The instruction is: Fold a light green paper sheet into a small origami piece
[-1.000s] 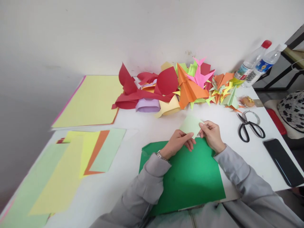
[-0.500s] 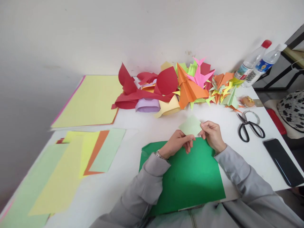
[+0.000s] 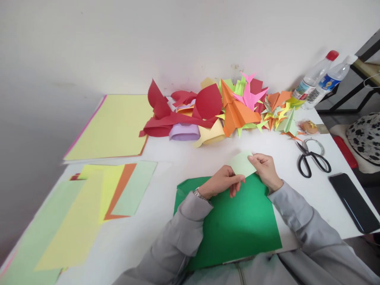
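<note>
A small pale green piece of paper (image 3: 242, 164) is held up between my two hands, over the far edge of a large green sheet (image 3: 234, 221). My left hand (image 3: 221, 182) pinches its lower left part, thumb on top. At the upper right, my right hand (image 3: 265, 168) grips it between thumb and fingers. The green sheet lies flat in front of my body, partly under my forearms. Some of my fingertips are hidden behind the small paper.
Folded paper planes (image 3: 234, 109) and cut red paper shapes (image 3: 184, 118) lie along the wall. Scissors (image 3: 311, 158), a tape roll (image 3: 322, 146) and a phone (image 3: 354, 202) are on the right, two bottles (image 3: 308, 87) behind. Coloured strips (image 3: 74, 221) and a yellow sheet (image 3: 113, 122) lie left.
The small pale green paper has turned in my hands from a diamond-like position to a more level one and shifted slightly right. Both hands still hold it.
</note>
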